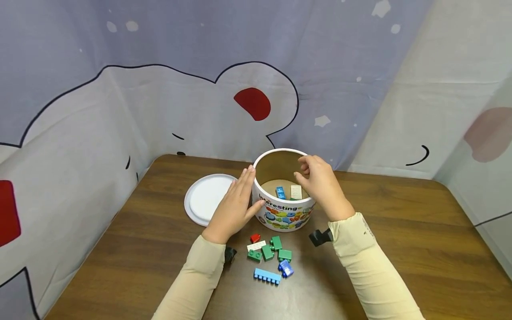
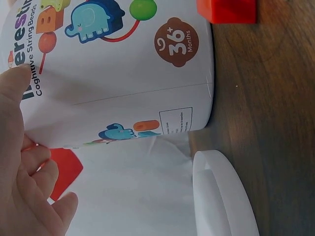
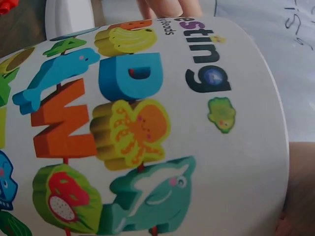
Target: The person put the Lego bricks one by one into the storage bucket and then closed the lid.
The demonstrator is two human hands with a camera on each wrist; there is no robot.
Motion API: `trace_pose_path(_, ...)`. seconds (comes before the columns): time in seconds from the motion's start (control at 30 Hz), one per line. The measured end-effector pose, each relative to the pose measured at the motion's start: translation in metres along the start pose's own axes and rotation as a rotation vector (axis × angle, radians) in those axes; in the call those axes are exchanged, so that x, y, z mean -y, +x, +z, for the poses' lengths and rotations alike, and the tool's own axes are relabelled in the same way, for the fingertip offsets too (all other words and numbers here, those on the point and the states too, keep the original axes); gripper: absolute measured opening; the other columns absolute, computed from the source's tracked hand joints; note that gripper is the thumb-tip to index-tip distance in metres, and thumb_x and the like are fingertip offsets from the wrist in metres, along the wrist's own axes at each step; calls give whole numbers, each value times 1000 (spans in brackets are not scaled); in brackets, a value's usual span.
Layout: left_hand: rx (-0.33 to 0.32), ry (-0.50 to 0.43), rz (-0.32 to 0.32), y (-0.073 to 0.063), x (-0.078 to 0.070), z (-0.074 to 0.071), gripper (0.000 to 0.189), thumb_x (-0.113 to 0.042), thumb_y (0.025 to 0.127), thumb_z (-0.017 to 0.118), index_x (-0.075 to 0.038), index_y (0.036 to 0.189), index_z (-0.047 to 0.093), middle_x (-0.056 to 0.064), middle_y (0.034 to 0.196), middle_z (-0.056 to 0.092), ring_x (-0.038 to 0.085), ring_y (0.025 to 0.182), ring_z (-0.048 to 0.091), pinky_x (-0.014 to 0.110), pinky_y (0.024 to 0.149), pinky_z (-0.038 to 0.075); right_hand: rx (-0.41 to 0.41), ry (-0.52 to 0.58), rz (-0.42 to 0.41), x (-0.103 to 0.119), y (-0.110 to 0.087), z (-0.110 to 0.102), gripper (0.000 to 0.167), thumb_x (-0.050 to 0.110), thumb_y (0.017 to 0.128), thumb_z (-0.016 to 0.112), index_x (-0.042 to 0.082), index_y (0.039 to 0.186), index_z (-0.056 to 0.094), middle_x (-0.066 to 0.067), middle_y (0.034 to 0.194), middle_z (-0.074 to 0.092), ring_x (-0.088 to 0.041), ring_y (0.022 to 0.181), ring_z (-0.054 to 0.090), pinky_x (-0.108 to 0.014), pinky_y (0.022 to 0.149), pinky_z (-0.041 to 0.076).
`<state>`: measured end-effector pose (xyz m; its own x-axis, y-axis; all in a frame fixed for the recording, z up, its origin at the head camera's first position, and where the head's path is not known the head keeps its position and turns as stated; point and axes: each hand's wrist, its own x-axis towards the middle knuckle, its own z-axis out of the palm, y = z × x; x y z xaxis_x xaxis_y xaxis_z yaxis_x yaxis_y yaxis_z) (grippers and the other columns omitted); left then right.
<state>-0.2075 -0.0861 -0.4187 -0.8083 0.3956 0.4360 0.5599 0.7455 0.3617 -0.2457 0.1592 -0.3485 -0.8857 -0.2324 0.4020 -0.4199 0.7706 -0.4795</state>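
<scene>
Left hand point(image 1: 234, 206) straight-fingered against white tub point(image 1: 282, 215), right hand point(image 1: 323, 184) at rim point(image 1: 276, 151) (grip unclear)

The brown desk point(image 1: 400, 249) has visible wood grain, rounded far corners and a pale sheen near its front edge. A printed cloth point(image 1: 340, 89) hangs behind it and along its sides, lavender-grey above and white below, with soft folds. A thick black outline point(image 1: 136, 66) runs across the cloth and curves around a red patch point(image 1: 256, 104). Another red patch point(image 1: 9, 213) shows at the left edge, and a paler reddish spot point(image 1: 492, 133) at the far right. White star shapes point(image 1: 322, 121) and small dots point(image 1: 395, 29) are scattered over the lavender part.
</scene>
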Motion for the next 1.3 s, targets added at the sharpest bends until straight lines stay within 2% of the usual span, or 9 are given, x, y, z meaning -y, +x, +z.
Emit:
trace_pose_path(0.23,-5,6,11,1,-1,1,82,-37,102,61,-3,162,16,12,168,18,26,155,16,50,122,19,-158,87,-78,-1,-14,-10,16,-1,88,68,-6,103,69,-17,91,66,-30,84,67,-44,78,56)
trace_pose_path(0.33,-3,8,11,1,-1,1,82,-37,102,61,-3,162,16,12,168,17,25,155,15,50,122,19,-203,130,-110,5,-22,-17,13,-2,87,69,-4,100,71,-14,89,67,-27,81,67,-42,75,57)
trace_pose_path(0.47,2,6,4,2,0,1,83,-37,102,61,-3,162,16,11,168,17,24,155,14,49,123,19,-213,157,-160,16,-36,-23,12,-1,86,72,0,98,72,-9,88,68,-20,79,66,-36,71,55)
trace_pose_path(0.6,7,-3,-8,2,0,-1,83,-37,102,61,-3,162,16,11,169,16,23,155,13,48,123,17,-188,178,-262,26,-50,-25,12,-1,85,73,3,97,72,-6,87,69,-16,77,66,-32,68,56)
trace_pose_path(0.77,11,-7,-16,2,0,-3,83,-37,102,62,-3,162,16,11,169,16,24,155,13,48,123,17,-105,228,-397,31,-66,-22,18,-4,82,76,3,97,71,-4,90,69,-14,76,65,-30,67,57)
trace_pose_path(0.93,1,-4,-10,2,0,-4,84,-37,101,63,-3,162,15,12,168,17,25,155,15,50,123,18,6,249,-469,34,-80,-14,20,-4,81,79,4,97,70,-2,89,67,-13,75,63,-27,66,56)
trace_pose_path(1.07,-5,2,0,2,1,-5,84,-36,102,63,-3,162,15,13,168,17,27,155,16,51,122,20,110,226,-471,37,-89,-5,20,1,81,80,7,97,69,0,89,66,-12,76,63,-27,67,57)
trace_pose_path(1.3,2,0,-3,0,1,-4,84,-37,102,62,-3,162,15,12,169,16,26,155,15,51,122,19,345,183,-422,45,-102,13,16,7,86,79,9,99,70,4,90,64,-10,78,60,-23,70,53)
